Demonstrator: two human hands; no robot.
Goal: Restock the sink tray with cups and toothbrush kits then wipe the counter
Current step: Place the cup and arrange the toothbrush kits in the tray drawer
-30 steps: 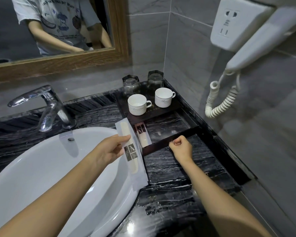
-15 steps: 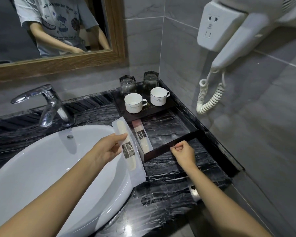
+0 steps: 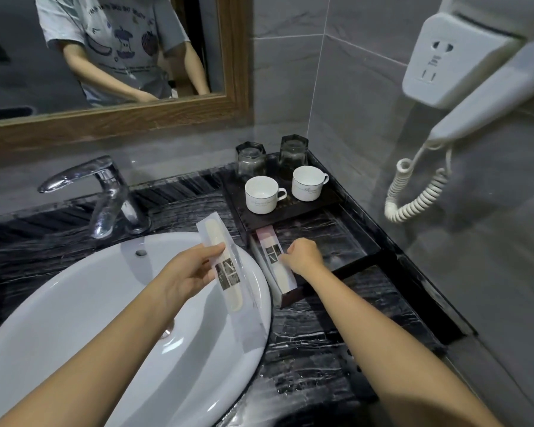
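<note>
A dark tray (image 3: 364,241) stands on the black marble counter in the corner. On its raised back part are two white cups (image 3: 261,195) (image 3: 308,183) and two upturned glasses (image 3: 250,160) (image 3: 293,152). A pink-topped toothbrush kit (image 3: 273,260) lies along the tray's left wall. My right hand (image 3: 304,255) rests on it, fingers curled against its middle. My left hand (image 3: 191,269) holds a second toothbrush kit (image 3: 225,269) in clear wrap over the basin's right rim.
A white basin (image 3: 105,318) fills the lower left, with a chrome faucet (image 3: 105,192) behind it. A wall hair dryer (image 3: 475,75) with a coiled cord (image 3: 413,192) hangs at the right. A wood-framed mirror (image 3: 136,118) is above the counter.
My right hand has moved from the tray's front rail left onto the pink kit in the tray. My left hand still holds the other kit over the basin.
</note>
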